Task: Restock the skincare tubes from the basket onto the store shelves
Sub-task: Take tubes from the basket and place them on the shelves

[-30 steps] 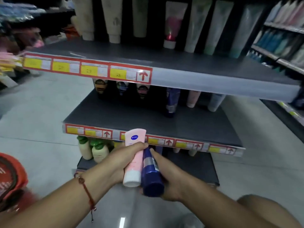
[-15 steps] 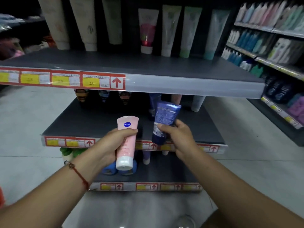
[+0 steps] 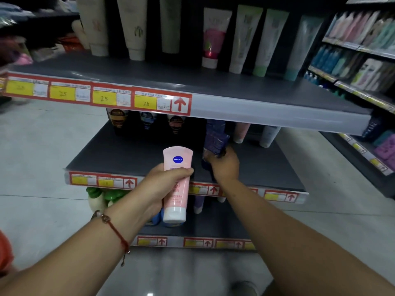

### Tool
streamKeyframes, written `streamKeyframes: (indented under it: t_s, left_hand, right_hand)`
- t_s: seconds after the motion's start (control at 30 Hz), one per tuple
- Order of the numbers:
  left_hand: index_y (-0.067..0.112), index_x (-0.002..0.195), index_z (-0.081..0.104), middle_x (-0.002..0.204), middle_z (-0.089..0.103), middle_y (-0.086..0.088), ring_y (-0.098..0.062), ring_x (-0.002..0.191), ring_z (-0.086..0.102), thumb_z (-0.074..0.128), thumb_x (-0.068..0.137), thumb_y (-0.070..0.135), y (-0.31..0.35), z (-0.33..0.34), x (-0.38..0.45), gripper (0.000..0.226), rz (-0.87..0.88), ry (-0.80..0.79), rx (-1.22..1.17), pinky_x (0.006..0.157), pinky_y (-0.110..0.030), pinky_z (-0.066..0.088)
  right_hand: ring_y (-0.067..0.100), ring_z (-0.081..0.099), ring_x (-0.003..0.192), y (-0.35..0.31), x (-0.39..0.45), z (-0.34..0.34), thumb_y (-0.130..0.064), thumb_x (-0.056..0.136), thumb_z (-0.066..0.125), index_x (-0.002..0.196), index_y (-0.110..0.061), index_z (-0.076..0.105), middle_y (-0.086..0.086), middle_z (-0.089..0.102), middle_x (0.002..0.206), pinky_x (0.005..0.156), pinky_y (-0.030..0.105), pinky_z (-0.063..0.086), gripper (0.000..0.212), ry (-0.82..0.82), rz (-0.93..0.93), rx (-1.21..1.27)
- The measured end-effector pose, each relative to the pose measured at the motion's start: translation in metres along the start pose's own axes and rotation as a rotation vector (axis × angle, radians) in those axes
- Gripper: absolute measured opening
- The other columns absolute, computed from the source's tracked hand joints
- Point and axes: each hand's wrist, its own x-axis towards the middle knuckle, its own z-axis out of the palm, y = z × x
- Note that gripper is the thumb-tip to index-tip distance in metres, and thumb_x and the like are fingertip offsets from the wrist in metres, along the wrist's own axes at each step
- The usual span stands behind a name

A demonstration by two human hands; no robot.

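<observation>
Fingers of the left hand [image 3: 159,186] curl round a pale pink plastic tube with a white cap and a round blue logo [image 3: 176,184], so that grip is closed on it. The tube stands upright, cap down, in the air just in front of the near edge of the middle dark grey shelf [image 3: 132,152], touching no shelf. A thin red cord bracelet [image 3: 116,233] circles the left wrist.

To the right, the right hand [image 3: 224,165] reaches in over the middle shelf and holds a dark blue tube with a crimped top [image 3: 215,141]. Its grip is closed round the tube's lower part, which the hand hides, so whether the tube's base touches the shelf cannot be told. The blue tube tilts slightly and sits just beside another dark blue tube at the far back of that shelf. Further right along the back stand a pale pink tube [image 3: 240,132] and a whitish tube [image 3: 269,135]; to the left stand three dark tubes.

Above, the top grey shelf [image 3: 245,88] carries a row of tall pale tubes at its far side, and its front rail bears red-and-yellow price labels [image 3: 102,97] with a red arrow. On the lowest shelf, green-capped bottles [image 3: 102,197] stand at the left. Another shelving unit full of coloured tubes [image 3: 359,50] stands at the far right.
</observation>
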Motion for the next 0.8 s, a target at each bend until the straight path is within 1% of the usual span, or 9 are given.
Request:
streamKeyframes:
  t_s: [0.07,0.13,0.2,0.27,0.33,0.43,0.57,0.67,0.8]
  left_hand:
    - [0.013,0.099,0.064,0.072,0.067,-0.008,-0.025,0.067,0.064,0.076,0.081,0.016,-0.001,0.002,0.000,0.022,0.016,-0.003,-0.001,0.068,-0.045,0.059]
    - [0.013,0.100,0.065,0.075,0.069,-0.007,-0.022,0.066,0.066,0.076,0.082,0.017,-0.001,0.005,0.000,0.021,0.027,-0.004,0.002,0.061,-0.037,0.057]
    - [0.015,0.103,0.065,0.085,0.072,-0.009,-0.025,0.076,0.068,0.077,0.081,0.020,-0.003,0.009,0.000,0.026,0.027,-0.005,0.031,0.068,-0.040,0.058]
    - [0.016,0.102,0.066,0.090,0.074,-0.011,-0.027,0.081,0.069,0.078,0.079,0.021,-0.006,0.013,0.000,0.026,0.025,-0.007,0.046,0.072,-0.041,0.057]
    - [0.015,0.098,0.067,0.088,0.075,-0.012,-0.028,0.080,0.069,0.078,0.080,0.016,-0.011,0.018,-0.002,0.021,0.021,-0.009,0.032,0.076,-0.043,0.058]
    - [0.015,0.095,0.067,0.089,0.075,-0.012,-0.028,0.084,0.070,0.076,0.081,0.013,-0.021,0.029,-0.007,0.017,0.009,-0.009,0.079,0.079,-0.043,0.058]
    - [0.011,0.105,0.067,0.093,0.075,-0.012,-0.026,0.085,0.070,0.078,0.079,0.015,-0.030,0.041,-0.009,0.029,-0.034,-0.014,0.110,0.075,-0.040,0.059]
    - [0.010,0.104,0.068,0.087,0.076,-0.010,-0.021,0.074,0.070,0.077,0.081,0.015,-0.026,0.055,-0.014,0.025,-0.020,-0.071,0.099,0.065,-0.033,0.057]
    - [0.013,0.103,0.069,0.085,0.076,-0.008,-0.021,0.073,0.070,0.078,0.080,0.020,-0.020,0.071,-0.020,0.025,-0.012,-0.106,0.079,0.071,-0.036,0.059]
  right_hand:
    - [0.003,0.062,0.078,-0.003,-0.006,-0.006,-0.015,0.077,0.079,0.099,-0.015,0.060,-0.003,0.067,0.091,0.069,0.017,0.046,0.030,0.021,-0.004,0.062]
    - [-0.002,0.059,0.089,-0.008,-0.022,-0.016,-0.021,0.080,0.077,0.109,-0.020,0.056,-0.002,0.064,0.104,0.076,0.012,0.046,0.035,0.020,0.007,0.082]
    - [0.003,0.056,0.105,-0.015,-0.050,-0.030,-0.028,0.085,0.071,0.118,-0.026,0.054,-0.002,0.058,0.119,0.091,0.020,0.046,0.037,-0.037,0.014,0.047]
    - [0.000,0.056,0.106,-0.023,-0.083,-0.046,-0.026,0.089,0.067,0.122,-0.028,0.054,-0.007,0.057,0.120,0.092,0.017,0.045,0.035,-0.170,0.024,0.069]
    - [-0.003,0.061,0.097,-0.031,-0.113,-0.057,-0.018,0.090,0.065,0.122,-0.027,0.055,-0.008,0.062,0.114,0.083,0.013,0.049,0.035,-0.400,0.109,0.148]
    - [0.010,0.069,0.100,-0.027,-0.136,-0.062,-0.016,0.092,0.062,0.124,-0.029,0.054,0.000,0.070,0.112,0.085,0.027,0.055,0.036,-0.647,0.347,0.295]
    - [0.027,0.067,0.107,-0.014,-0.133,-0.069,-0.020,0.096,0.056,0.124,-0.015,0.058,0.012,0.071,0.114,0.098,0.047,0.051,0.029,-0.637,0.665,0.448]
    - [0.031,0.062,0.112,-0.012,-0.123,-0.080,-0.024,0.090,0.057,0.121,-0.011,0.062,0.016,0.069,0.117,0.108,0.051,0.041,0.034,-0.678,0.851,0.646]
    - [0.023,0.064,0.098,-0.008,-0.115,-0.092,-0.031,0.081,0.054,0.121,-0.014,0.064,0.010,0.070,0.109,0.090,0.040,0.046,0.045,-0.752,0.864,0.799]
